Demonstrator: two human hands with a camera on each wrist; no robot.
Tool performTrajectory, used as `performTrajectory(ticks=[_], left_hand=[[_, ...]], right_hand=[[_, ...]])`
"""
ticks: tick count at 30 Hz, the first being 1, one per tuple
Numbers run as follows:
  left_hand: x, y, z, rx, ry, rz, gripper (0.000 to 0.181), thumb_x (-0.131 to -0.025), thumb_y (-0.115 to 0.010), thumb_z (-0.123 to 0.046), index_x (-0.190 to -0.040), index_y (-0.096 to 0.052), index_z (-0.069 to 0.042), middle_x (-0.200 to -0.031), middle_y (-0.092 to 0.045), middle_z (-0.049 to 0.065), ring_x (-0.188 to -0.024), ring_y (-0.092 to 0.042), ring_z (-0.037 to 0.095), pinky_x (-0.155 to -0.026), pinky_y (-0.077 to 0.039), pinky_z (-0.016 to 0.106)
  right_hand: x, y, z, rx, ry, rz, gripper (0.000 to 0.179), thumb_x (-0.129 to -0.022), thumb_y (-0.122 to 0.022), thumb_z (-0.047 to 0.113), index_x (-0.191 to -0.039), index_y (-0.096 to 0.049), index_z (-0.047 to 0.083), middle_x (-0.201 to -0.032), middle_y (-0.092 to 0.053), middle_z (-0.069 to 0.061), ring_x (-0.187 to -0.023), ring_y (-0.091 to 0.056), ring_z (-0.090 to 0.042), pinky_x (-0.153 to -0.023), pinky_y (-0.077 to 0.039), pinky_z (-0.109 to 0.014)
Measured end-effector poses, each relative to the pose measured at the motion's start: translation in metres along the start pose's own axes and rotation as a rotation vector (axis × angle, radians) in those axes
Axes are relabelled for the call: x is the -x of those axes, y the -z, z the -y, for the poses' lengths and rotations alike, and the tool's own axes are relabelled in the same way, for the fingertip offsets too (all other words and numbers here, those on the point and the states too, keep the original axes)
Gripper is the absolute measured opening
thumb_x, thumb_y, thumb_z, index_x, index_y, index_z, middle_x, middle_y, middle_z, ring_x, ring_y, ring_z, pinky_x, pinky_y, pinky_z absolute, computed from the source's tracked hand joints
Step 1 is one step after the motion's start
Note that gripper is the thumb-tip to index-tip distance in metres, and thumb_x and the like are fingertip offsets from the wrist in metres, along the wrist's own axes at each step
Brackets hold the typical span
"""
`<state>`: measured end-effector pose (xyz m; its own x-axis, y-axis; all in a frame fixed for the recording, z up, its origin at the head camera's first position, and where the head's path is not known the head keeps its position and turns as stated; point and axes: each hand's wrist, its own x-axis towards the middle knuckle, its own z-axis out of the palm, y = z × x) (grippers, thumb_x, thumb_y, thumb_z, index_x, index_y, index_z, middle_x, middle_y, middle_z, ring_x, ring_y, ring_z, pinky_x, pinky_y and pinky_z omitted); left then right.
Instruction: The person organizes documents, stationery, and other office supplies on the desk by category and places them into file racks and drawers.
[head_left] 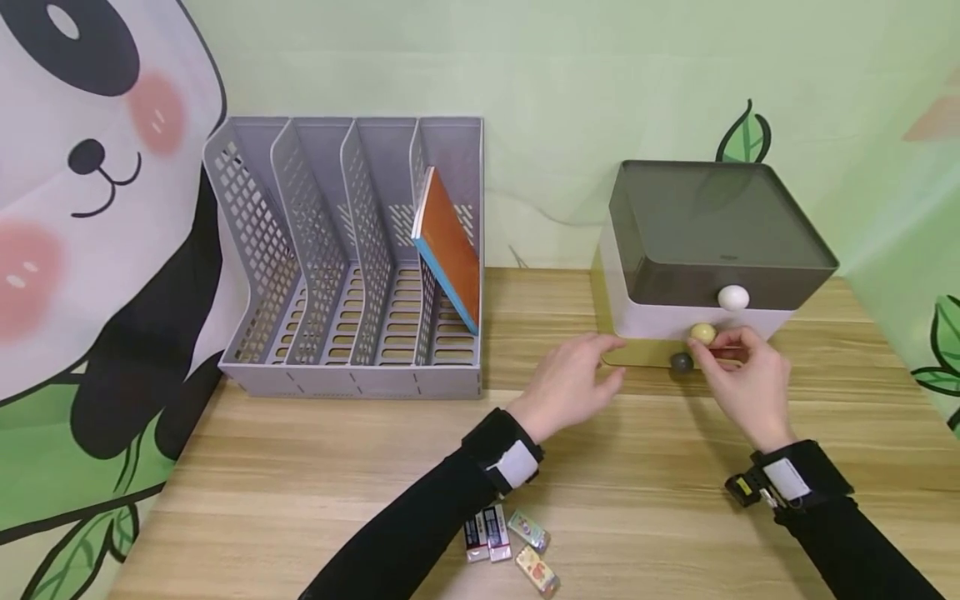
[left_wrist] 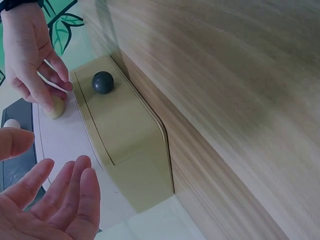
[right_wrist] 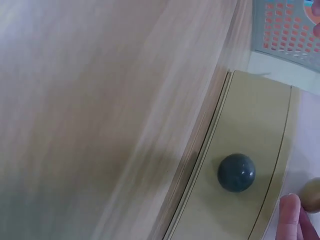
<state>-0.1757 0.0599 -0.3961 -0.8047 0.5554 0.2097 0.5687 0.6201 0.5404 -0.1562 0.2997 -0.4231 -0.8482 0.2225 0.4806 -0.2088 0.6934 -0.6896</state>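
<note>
We see the right hand (head_left: 750,383) at the front of the three-tier drawer box (head_left: 720,217), its thumb and fingers pinching the yellow knob (head_left: 702,333) on the box's white middle tier. The left hand (head_left: 570,383) is at the box's front left corner, fingers released and apart; whether a fingertip touches the box, we cannot tell. We find a white knob (head_left: 733,297) on the box's dark top tier and a dark knob (head_left: 682,362) on its bottom one. Left of the box stands a grey file rack (head_left: 351,382), an orange book (head_left: 450,250) leaning in the compartment nearest the box. Nearer us than the box, to its left, lie small packets (head_left: 497,533).
</note>
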Motion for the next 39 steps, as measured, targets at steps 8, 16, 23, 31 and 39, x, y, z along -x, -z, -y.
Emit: performTrajectory(ticks=[8,16,23,31,39], left_hand=[[-0.009,-0.003,0.002,0.216,0.026,-0.094,0.046,-0.095,-0.061,-0.018,-0.138,-0.050,-0.009,-0.127,-0.055,0.005,-0.101,-0.058,0.013,-0.077,-0.040,0.013],[-0.021,-0.008,0.000,0.306,0.066,-0.130,0.056,-0.094,-0.062,-0.016,-0.145,-0.041,-0.005,-0.135,-0.050,0.007,-0.108,-0.057,0.019,-0.084,-0.040,0.016],[-0.032,-0.015,-0.003,0.359,0.093,-0.179,0.058,-0.095,-0.064,-0.016,-0.146,-0.039,-0.002,-0.135,-0.050,0.011,-0.110,-0.056,0.020,-0.087,-0.039,0.015],[-0.047,-0.019,-0.003,0.357,0.153,-0.242,0.056,-0.096,-0.067,-0.021,-0.144,-0.043,-0.004,-0.140,-0.048,0.008,-0.107,-0.060,0.015,-0.085,-0.039,0.011],[-0.055,-0.019,-0.002,0.371,0.194,-0.272,0.053,-0.097,-0.064,-0.030,-0.141,-0.048,-0.006,-0.137,-0.052,0.006,-0.101,-0.062,0.012,-0.075,-0.043,0.012]], right_hand=[[0.006,0.004,0.001,-0.361,-0.347,0.030,0.021,-0.089,-0.071,0.008,-0.095,-0.054,-0.003,-0.083,-0.062,-0.001,-0.067,-0.064,-0.005,-0.064,-0.051,-0.019],[0.012,0.008,-0.013,-0.333,-0.519,0.229,0.032,-0.091,-0.072,0.018,-0.106,-0.050,0.000,-0.085,-0.061,0.004,-0.074,-0.065,-0.010,-0.072,-0.053,-0.024],[0.012,0.001,-0.020,-0.364,-0.588,0.262,0.040,-0.090,-0.073,0.022,-0.109,-0.047,-0.003,-0.085,-0.063,0.002,-0.078,-0.066,-0.009,-0.075,-0.052,-0.026],[0.011,-0.012,-0.022,-0.238,-0.514,0.228,0.042,-0.088,-0.075,0.024,-0.107,-0.051,-0.005,-0.082,-0.064,-0.001,-0.072,-0.064,-0.006,-0.069,-0.052,-0.022],[0.005,-0.019,-0.024,-0.210,-0.517,0.218,0.042,-0.088,-0.075,0.024,-0.108,-0.052,-0.006,-0.083,-0.064,-0.002,-0.072,-0.064,-0.004,-0.069,-0.052,-0.022]])
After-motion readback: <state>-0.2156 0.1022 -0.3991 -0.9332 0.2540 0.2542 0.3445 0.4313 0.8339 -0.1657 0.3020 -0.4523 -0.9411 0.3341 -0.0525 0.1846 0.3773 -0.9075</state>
